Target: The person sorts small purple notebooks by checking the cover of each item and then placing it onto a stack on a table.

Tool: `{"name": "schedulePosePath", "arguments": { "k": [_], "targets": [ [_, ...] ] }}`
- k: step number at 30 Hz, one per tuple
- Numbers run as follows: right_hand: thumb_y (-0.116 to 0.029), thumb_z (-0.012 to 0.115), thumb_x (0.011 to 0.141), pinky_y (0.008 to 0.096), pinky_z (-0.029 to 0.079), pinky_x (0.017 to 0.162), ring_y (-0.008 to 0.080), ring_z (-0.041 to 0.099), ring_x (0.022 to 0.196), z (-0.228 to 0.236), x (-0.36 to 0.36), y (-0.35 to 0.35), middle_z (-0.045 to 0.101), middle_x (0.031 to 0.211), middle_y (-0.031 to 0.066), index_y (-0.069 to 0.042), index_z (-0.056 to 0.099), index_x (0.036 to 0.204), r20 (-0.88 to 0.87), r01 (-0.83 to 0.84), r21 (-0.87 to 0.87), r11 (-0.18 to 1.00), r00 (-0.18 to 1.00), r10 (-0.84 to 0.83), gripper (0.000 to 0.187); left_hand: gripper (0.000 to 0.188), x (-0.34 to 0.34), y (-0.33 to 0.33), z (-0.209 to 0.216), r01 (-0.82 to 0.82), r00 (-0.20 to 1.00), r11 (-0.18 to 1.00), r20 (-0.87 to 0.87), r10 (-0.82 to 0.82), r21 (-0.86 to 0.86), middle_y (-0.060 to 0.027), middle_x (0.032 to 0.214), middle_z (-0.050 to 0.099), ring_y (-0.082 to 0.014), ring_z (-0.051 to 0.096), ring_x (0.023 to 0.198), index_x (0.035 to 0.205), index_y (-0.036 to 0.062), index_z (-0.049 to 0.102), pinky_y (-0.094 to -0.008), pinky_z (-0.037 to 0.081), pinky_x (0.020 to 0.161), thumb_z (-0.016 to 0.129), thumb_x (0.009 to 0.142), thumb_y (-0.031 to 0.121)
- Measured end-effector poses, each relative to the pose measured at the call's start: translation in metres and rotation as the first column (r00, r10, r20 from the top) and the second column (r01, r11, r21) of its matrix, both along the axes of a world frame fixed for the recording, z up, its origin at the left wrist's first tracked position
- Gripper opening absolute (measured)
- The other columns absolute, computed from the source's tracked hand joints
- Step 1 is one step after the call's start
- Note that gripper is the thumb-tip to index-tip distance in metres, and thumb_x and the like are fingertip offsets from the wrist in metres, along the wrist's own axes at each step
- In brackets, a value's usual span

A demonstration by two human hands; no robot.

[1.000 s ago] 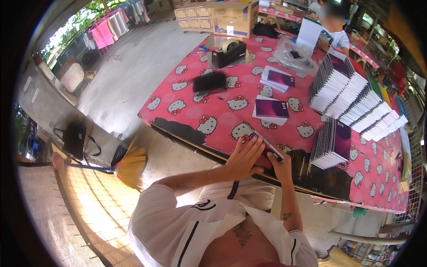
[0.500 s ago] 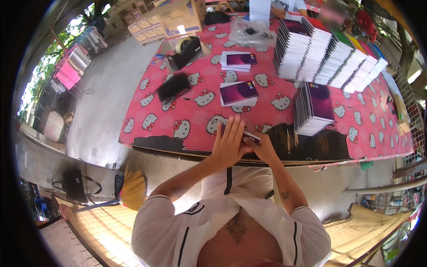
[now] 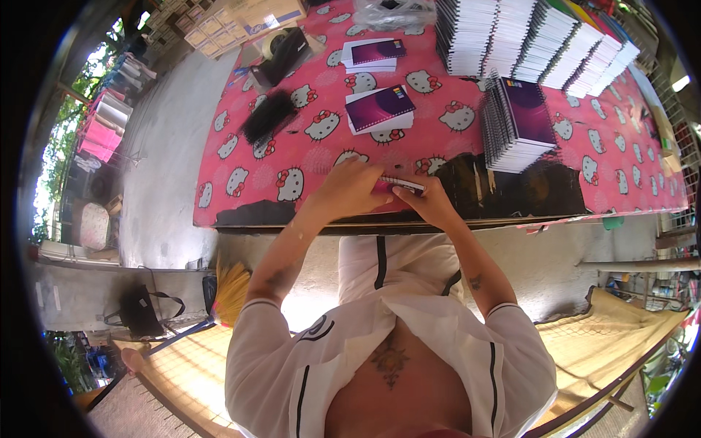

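Observation:
Close to the table's front edge, a small purple spiral notebook (image 3: 400, 185) is held between my two hands. My right hand (image 3: 434, 204) grips its right end, the thumb lying along the near side. My left hand (image 3: 350, 188) is closed at the left end with its fingers curled; that end of the notebook is hidden under it. Beyond my hands lies a short pile of purple-covered notebooks (image 3: 380, 109), and behind it another small pile (image 3: 376, 55). To the right stands a taller stack of purple spiral notebooks (image 3: 517, 124).
Tall stacks of spiral notebooks (image 3: 478, 36) fill the back right of the pink patterned table (image 3: 321, 157). A black tape dispenser (image 3: 281, 58) and a dark fuzzy bundle (image 3: 269, 117) lie at the left. Clear plastic (image 3: 394, 13) and cardboard boxes (image 3: 248, 18) are farther back.
My left hand has gone from lying flat with straight fingers over the notebook to curled at its left end. My right hand still grips the notebook. The view has tilted downward.

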State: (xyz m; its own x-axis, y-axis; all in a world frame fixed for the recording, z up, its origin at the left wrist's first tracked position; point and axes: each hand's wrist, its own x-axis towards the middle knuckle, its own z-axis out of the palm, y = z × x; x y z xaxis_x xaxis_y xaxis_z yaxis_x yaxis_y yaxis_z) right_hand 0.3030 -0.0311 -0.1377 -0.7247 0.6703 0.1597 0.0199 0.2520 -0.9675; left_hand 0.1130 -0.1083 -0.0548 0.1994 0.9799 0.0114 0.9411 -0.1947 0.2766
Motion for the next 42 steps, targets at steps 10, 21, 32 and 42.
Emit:
{"name": "schedulePosePath", "arguments": {
  "k": [10, 21, 32, 42],
  "targets": [
    [-0.007, 0.067, 0.092, 0.0279, 0.048, 0.064, 0.0096, 0.052, 0.068, -0.006, -0.001, -0.003, 0.070, 0.083, 0.0099, -0.003, 0.068, 0.120, -0.082, 0.060, 0.115, 0.992, 0.995, -0.051, 0.029, 0.044, -0.015, 0.016, 0.011, 0.061, 0.998, 0.989, -0.025, -0.065, -0.137, -0.0225, 0.079, 0.067, -0.0423, 0.066, 0.080, 0.098, -0.0023, 0.067, -0.0493, 0.051, 0.071, 0.079, 0.075, 0.033],
    [-0.007, 0.067, 0.092, 0.0275, 0.047, 0.062, 0.0084, 0.052, 0.067, -0.005, -0.001, 0.001, 0.068, 0.079, 0.0081, -0.003, 0.069, 0.120, -0.035, 0.060, 0.047, 0.997, 0.998, -0.058, 0.028, 0.042, -0.013, 0.015, 0.013, 0.063, 0.998, 0.987, -0.006, -0.065, -0.146, -0.0247, 0.085, 0.067, -0.0428, 0.065, 0.086, 0.090, -0.0033, 0.068, -0.0495, 0.049, 0.075, 0.082, 0.072, 0.033],
    [-0.007, 0.067, 0.092, 0.0264, 0.047, 0.062, 0.0078, 0.052, 0.067, -0.003, -0.001, -0.003, 0.068, 0.080, 0.0075, -0.003, 0.069, 0.121, -0.014, 0.073, 0.049, 0.996, 0.997, -0.073, 0.029, 0.035, -0.035, 0.015, -0.002, 0.067, 0.979, 0.998, 0.192, -0.063, -0.013, -0.0216, 0.083, 0.068, -0.0385, 0.068, 0.083, 0.093, 0.0004, 0.071, -0.0473, 0.051, 0.072, 0.078, 0.080, 0.032],
    [-0.007, 0.067, 0.093, 0.0265, 0.046, 0.061, 0.0080, 0.053, 0.066, -0.006, -0.002, 0.001, 0.067, 0.078, 0.0058, -0.003, 0.068, 0.122, -0.050, 0.084, 0.021, 0.996, 0.995, -0.083, 0.029, 0.019, -0.034, 0.004, -0.002, -0.049, 0.913, 0.976, 0.405, -0.042, 0.211, -0.0086, 0.078, 0.070, -0.0262, 0.064, 0.065, 0.100, 0.0092, 0.070, -0.0460, 0.036, 0.099, 0.070, 0.091, 0.026]
  ]
}}
